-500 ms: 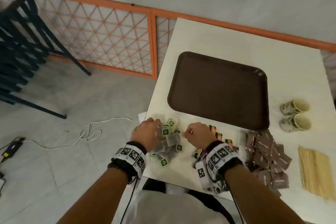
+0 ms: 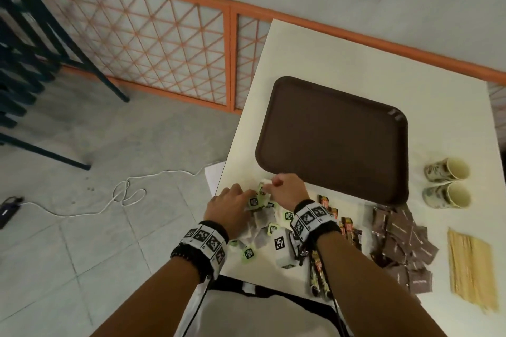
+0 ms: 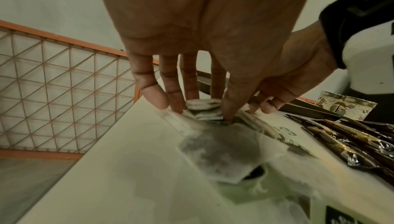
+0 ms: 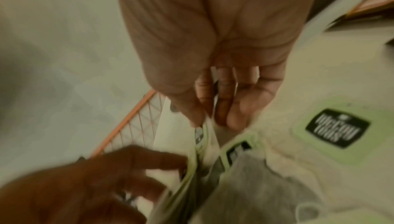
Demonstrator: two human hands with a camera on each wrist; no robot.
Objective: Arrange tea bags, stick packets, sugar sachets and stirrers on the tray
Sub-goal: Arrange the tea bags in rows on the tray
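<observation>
Right now the fingers (image 3: 232,109) of the left hand (image 2: 228,206) are narrowed on a small folded stack of tea bags (image 3: 202,109), thumb on one side and the others on the far side, at the top of the loose heap of tea bags (image 2: 262,224) lying at the near left corner of the worktop (image 2: 342,55). The right hand (image 2: 290,191) works just beside it; its thumb and forefinger pinch a green-tagged tea bag (image 4: 201,136) by its edge, though blur in the right wrist view hides how firm that hold is. Both hands sit at the near long rim of the brown tray (image 2: 332,139), so the bags lie directly under the fingers and the tray lies straight ahead, toward the far edge; the right hand is the nearer to it, almost touching the rim. The tray's long axis runs across the worktop, left to right, and nothing lies on it yet, so I judge there is open room for a short forward carry. To the right along the near edge are the stick packets (image 2: 347,230), then the brown sugar sachets (image 2: 399,246), then the wooden stirrers (image 2: 472,271) near the right edge. Two paper cups (image 2: 446,182) lie on their sides beside the tray's right rim.
</observation>
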